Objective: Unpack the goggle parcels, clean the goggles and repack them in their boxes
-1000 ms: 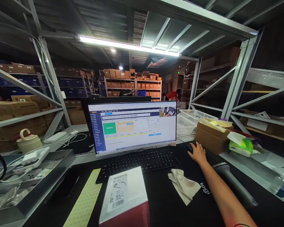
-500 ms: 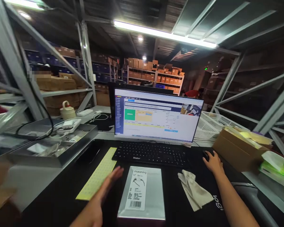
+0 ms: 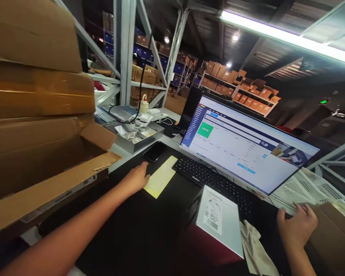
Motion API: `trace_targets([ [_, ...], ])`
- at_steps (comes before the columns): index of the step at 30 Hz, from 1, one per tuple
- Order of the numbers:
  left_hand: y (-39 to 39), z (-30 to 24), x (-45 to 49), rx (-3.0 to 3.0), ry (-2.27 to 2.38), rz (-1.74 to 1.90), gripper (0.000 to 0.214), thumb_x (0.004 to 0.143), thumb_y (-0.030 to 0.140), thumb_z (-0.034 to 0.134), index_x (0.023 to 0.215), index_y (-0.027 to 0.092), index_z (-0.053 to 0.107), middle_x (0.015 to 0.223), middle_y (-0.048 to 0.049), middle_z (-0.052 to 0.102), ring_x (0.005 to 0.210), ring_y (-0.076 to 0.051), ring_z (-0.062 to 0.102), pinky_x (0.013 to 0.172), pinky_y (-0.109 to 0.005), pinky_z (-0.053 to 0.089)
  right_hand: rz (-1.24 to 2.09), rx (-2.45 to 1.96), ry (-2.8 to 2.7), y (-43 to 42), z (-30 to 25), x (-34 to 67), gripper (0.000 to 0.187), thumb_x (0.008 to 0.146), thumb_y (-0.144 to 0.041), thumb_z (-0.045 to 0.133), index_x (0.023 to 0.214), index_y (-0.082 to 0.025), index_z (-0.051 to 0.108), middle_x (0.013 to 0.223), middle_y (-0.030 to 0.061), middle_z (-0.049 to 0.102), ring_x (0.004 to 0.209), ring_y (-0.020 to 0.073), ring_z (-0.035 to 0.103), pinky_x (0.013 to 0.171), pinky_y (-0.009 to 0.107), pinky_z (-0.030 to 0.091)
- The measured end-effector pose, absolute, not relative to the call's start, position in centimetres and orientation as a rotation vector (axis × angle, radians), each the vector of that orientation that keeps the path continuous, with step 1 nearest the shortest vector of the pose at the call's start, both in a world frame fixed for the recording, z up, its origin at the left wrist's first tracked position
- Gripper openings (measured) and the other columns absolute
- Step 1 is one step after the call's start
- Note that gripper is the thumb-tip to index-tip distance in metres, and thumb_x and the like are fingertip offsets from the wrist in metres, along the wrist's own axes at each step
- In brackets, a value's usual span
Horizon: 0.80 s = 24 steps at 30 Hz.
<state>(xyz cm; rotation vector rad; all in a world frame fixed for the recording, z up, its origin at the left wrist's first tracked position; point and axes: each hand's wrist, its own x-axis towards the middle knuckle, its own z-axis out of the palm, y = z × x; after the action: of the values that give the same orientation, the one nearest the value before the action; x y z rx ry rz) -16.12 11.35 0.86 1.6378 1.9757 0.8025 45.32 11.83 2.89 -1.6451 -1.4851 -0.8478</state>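
Note:
My left hand point(image 3: 136, 178) reaches over the black mat to the left edge of a yellow sticker sheet point(image 3: 162, 178). Its index finger points forward, and the thumb rests at the sheet's edge. Just beyond lies a black phone point(image 3: 155, 152). Fingers apart, my right hand point(image 3: 299, 226) is beside the cardboard box on the right; no mouse shows near it. Between my hands stands a white-topped box point(image 3: 231, 214) with dark red sides and a label showing glasses. A beige cloth point(image 3: 254, 249) is partly hidden behind that box.
A black keyboard point(image 3: 207, 180) lies before the lit monitor point(image 3: 232, 153). A grey tray point(image 3: 139, 140) of small items sits at the back left. Large cartons point(image 3: 40, 92) are stacked at the left. An open cardboard box point(image 3: 333, 237) and white baskets point(image 3: 299, 188) stand right.
The view has swung left and tilted. My left hand has moved from beside the white-topped box to the sticker sheet. My right hand has shifted from the mouse. The monitor's yellow panel is gone.

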Motion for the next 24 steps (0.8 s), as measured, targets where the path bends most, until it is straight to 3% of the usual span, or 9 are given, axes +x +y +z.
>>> trace_targets([
  [2,11.4,0.5,-16.0,1.626,1.928,0.793,0.047,0.085,0.015,0.058,0.132,0.012,0.051,0.122,-0.0156,0.062,0.113,-0.029,0.062,0.102,-0.048,0.045,-0.885,-1.451,-1.61,12.2,5.6,40.5,0.042,0.084,-0.034,0.056,0.11,-0.003,0.066,0.114,0.0274,0.059,0.127,0.044,0.05,0.107,0.058,0.039],
  [5,10.9,0.2,-15.7,1.575,1.867,0.811,0.054,0.085,0.01,0.062,0.136,0.015,0.047,0.129,-0.0124,0.056,0.109,-0.025,0.062,0.098,-0.045,0.049,-0.731,-1.161,-1.814,12.9,9.5,31.7,0.028,0.086,-0.033,0.061,0.104,-0.013,0.067,0.118,0.0207,0.062,0.113,0.0358,0.06,0.1,0.053,0.045],
  [8,10.2,0.0,-15.3,1.492,1.83,0.865,0.061,0.076,0.006,0.066,0.134,0.014,0.049,0.13,-0.0129,0.052,0.11,-0.026,0.061,0.099,-0.044,0.049,-0.083,-1.058,-2.206,14.8,11.9,22.8,0.018,0.09,-0.03,0.058,0.1,-0.018,0.068,0.101,0.0134,0.069,0.098,0.0296,0.065,0.09,0.048,0.05],
  [10,9.9,-0.1,-14.8,1.432,1.81,0.931,0.067,0.067,0.005,0.068,0.131,0.014,0.051,0.131,-0.0134,0.047,0.118,-0.029,0.057,0.106,-0.043,0.046,0.165,-1.009,-2.401,16.8,11.8,17.5,0.019,0.091,-0.034,0.058,0.097,-0.021,0.071,0.092,0.008,0.071,0.083,0.0239,0.067,0.08,0.04,0.055],
  [12,9.7,-0.2,-14.1,1.363,1.784,1.008,0.072,0.061,0.007,0.071,0.129,0.016,0.051,0.133,-0.0129,0.041,0.123,-0.03,0.054,0.108,-0.04,0.044,0.333,-0.933,-2.534,18.6,10.5,12.9,0.02,0.088,-0.038,0.064,0.097,-0.022,0.073,0.091,0.0061,0.072,0.081,0.0218,0.067,0.076,0.035,0.056],
  [15,9.5,-0.2,-13.2,1.222,1.717,1.102,0.072,0.059,0.016,0.075,0.127,0.018,0.049,0.134,-0.013,0.038,0.113,-0.027,0.061,0.096,-0.038,0.053,0.503,-0.797,-2.661,19.9,7.4,7.7,0.03,0.079,-0.041,0.077,0.1,-0.021,0.074,0.092,0.0052,0.073,0.083,0.0212,0.067,0.079,0.034,0.055],
  [20,9.3,0.0,-12.4,1.018,1.555,1.23,0.072,0.07,0.025,0.074,0.131,0.017,0.037,0.136,-0.0196,0.044,0.09,-0.019,0.069,0.076,-0.032,0.057,0.708,-0.537,-2.759,19.5,3.6,4.4,0.045,0.066,-0.043,0.089,0.101,-0.021,0.073,0.098,0.0056,0.072,0.087,0.0205,0.065,0.077,0.032,0.054],
  [22,9.3,-0.2,-12.3,1.011,1.485,1.24,0.077,0.067,0.022,0.076,0.132,0.016,0.035,0.124,-0.0158,0.055,0.08,-0.017,0.068,0.069,-0.03,0.055,0.762,-0.481,-2.741,19.3,2.9,4.6,0.044,0.066,-0.044,0.089,0.099,-0.02,0.072,0.1,0.007,0.07,0.088,0.0206,0.065,0.076,0.032,0.054],
  [24,9.5,-0.6,-12.2,1.028,1.437,1.211,0.079,0.06,0.017,0.079,0.128,0.015,0.039,0.099,-0.006,0.065,0.069,-0.017,0.065,0.06,-0.027,0.05,0.796,-0.466,-2.694,19.2,2.4,5.2,0.04,0.07,-0.046,0.087,0.096,-0.02,0.071,0.099,0.0079,0.07,0.089,0.021,0.064,0.079,0.034,0.053],
])
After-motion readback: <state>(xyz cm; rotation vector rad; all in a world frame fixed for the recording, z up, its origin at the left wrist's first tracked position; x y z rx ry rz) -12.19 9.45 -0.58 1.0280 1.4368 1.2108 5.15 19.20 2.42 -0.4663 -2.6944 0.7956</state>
